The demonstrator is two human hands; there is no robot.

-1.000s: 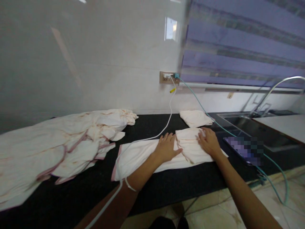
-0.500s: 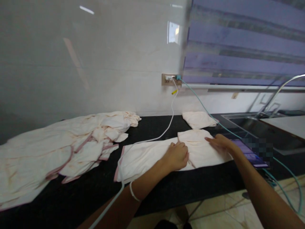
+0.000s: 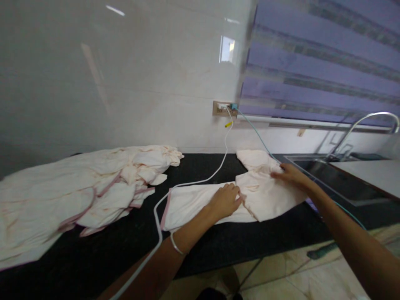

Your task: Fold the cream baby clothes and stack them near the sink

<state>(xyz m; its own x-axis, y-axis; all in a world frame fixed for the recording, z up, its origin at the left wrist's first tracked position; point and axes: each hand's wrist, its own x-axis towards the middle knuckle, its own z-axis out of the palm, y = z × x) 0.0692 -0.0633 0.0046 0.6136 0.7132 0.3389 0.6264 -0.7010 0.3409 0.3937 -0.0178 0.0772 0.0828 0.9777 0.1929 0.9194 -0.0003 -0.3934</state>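
A pale cream cloth with a pink-edged left end lies on the black surface, its long axis running left to right. The left hand has its fingers pinched on a fold at the middle. The right hand rests flat, fingers extended, on the folded right part; the cloth's right end is hidden under the forearm.

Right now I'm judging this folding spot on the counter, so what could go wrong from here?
The white cable lies along the far edge of the cloth pinned by the left hand, so a pull may snag it. The flap under the right hand overhangs the black counter edge and could slide off. The sink sits close, so the cloth might get wet.
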